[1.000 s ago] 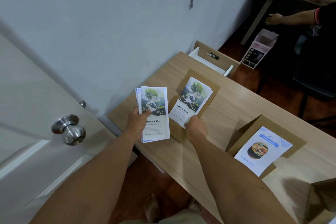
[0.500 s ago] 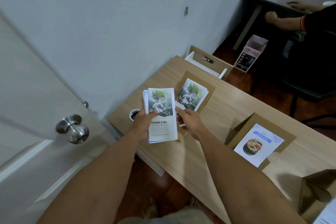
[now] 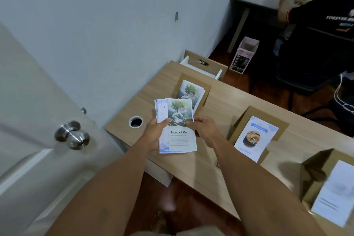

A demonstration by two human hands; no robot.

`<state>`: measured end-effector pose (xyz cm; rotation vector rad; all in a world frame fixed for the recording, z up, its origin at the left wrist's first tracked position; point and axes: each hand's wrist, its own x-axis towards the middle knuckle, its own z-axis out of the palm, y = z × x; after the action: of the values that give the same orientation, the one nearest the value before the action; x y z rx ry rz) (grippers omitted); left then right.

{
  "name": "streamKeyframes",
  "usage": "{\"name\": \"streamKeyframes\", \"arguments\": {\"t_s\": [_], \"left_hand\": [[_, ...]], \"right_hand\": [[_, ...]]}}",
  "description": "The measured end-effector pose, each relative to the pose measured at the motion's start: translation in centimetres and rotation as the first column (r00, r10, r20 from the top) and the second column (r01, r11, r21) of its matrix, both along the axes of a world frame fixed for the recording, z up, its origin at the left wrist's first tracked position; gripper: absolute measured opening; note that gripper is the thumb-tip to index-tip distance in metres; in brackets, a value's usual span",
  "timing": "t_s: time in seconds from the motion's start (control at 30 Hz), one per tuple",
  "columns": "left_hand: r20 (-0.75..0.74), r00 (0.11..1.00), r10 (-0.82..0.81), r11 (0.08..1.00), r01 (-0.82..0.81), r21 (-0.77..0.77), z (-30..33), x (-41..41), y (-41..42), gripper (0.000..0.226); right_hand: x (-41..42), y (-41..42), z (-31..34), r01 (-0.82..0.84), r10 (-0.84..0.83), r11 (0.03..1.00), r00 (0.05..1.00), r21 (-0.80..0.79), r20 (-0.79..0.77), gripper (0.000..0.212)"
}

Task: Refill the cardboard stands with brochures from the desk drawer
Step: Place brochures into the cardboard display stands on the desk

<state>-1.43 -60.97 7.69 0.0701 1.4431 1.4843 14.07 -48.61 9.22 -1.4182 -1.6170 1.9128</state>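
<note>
Cardboard stand [image 3: 206, 90] sits behind brochures [image 3: 177, 130]; both hands' [image 3: 154, 136] [image 3: 206, 129] grips clamp their side edges.

A white panelled door [image 3: 28, 120] with a round brushed-metal knob [image 3: 73, 135] stands left. A pink-topped printed carton [image 3: 244, 54] sits on the dark wooden floor [image 3: 268, 90], near a seated person in a black shirt [image 3: 329, 23].
</note>
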Motion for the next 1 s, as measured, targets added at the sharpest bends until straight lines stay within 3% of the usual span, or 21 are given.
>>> {"name": "streamKeyframes", "arguments": {"t_s": [0.13,0.33,0.47,0.67,0.87,1.0], "left_hand": [[-0.032,0.999,-0.009,0.999,0.008,-0.040,0.1,1.8,-0.2,0.013],[-0.111,0.992,0.060,0.993,-0.070,-0.091,0.0,5.9,-1.0,0.017],[-0.163,0.974,0.155,0.976,-0.177,-0.127,-0.4,8.7,-2.3,0.025],[-0.219,0.944,0.245,0.939,-0.288,-0.190,-1.5,11.7,-5.9,0.026],[-0.233,0.937,0.261,0.920,-0.314,-0.234,-1.9,13.0,-8.8,0.012],[-0.218,0.944,0.249,0.923,-0.299,-0.243,-2.5,12.4,-9.6,0.023]], "right_hand": [[2.1,0.2,0.2,-0.012,0.011,1.000,0.999,0.019,0.032,0.019],[6.2,0.6,0.1,-0.078,0.073,0.996,0.992,0.049,0.098,0.002],[9.5,0.3,-0.9,-0.013,0.011,1.000,0.995,0.020,0.098,0.019],[13.4,-1.1,-2.7,0.039,-0.057,0.994,0.980,0.101,0.191,0.028],[14.5,-4.1,-2.7,-0.025,-0.004,0.995,0.953,0.093,0.303,0.025],[13.5,-5.4,-4.6,0.009,-0.017,1.000,0.953,0.028,0.302,0.025]]}}
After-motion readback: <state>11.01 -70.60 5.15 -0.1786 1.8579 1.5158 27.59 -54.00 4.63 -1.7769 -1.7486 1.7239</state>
